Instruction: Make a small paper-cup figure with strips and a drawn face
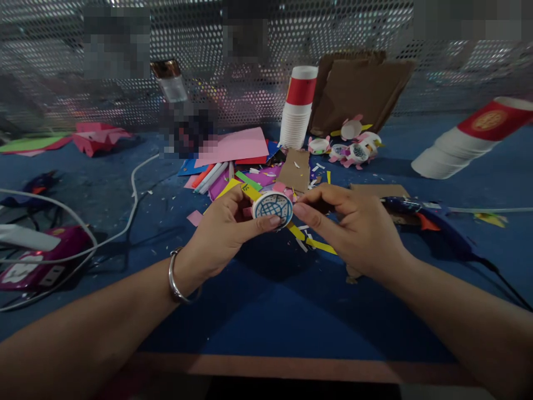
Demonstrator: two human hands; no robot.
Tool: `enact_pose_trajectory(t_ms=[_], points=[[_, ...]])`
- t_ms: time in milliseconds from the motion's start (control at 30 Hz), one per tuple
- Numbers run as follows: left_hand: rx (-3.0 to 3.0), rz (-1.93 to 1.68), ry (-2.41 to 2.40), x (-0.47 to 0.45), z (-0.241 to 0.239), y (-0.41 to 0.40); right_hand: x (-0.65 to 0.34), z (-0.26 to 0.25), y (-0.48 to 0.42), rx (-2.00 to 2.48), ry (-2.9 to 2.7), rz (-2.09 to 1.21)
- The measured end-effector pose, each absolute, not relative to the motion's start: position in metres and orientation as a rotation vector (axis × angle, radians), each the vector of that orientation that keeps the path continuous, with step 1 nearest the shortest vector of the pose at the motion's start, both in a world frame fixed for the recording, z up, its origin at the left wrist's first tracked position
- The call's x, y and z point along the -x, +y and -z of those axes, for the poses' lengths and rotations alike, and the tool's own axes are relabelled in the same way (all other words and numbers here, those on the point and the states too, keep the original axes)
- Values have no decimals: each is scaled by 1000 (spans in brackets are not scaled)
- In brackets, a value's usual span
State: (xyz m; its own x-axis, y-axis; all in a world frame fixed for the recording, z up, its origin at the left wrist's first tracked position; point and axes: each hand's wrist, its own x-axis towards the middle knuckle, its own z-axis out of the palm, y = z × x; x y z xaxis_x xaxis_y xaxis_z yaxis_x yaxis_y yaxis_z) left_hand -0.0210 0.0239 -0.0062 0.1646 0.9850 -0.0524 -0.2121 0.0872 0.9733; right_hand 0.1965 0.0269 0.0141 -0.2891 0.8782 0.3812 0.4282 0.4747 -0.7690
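My left hand [227, 222], a bangle on its wrist, grips a small paper cup bottom [270, 208] over the blue table. Blue lines are drawn on its round face, and my left thumb presses on the lower edge. A yellow paper strip [250, 191] sticks out at its upper left, and pink paper [285, 191] shows behind it. My right hand [353, 222] pinches the cup bottom's right edge between thumb and forefinger; any small piece between those fingertips is hidden. Beneath the hands lie yellow strips [320, 245] and white scraps.
A hot glue gun [441, 233] lies at the right, its cord trailing off. Two paper cup stacks [296, 119] [466, 141] stand farther back, one leaning. Finished-looking cup crafts [358, 150] sit before a cardboard sheet [362, 91]. Coloured paper [237, 145], markers [210, 175] and a white cable [133, 189] spread leftward.
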Motion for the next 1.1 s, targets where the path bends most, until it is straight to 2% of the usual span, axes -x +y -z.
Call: enact_pose_trajectory(t_ms=[800,900,1100], points=[[-1234,-1011,859,21,0,22,-195,-17,31,968,-1618,-1425],[-1181,-1031,859,20,1,22,-194,-17,30,957,-1616,-1394],[-1104,-1157,865,19,-2,24,-195,-17,24,1123,-1824,-1087]])
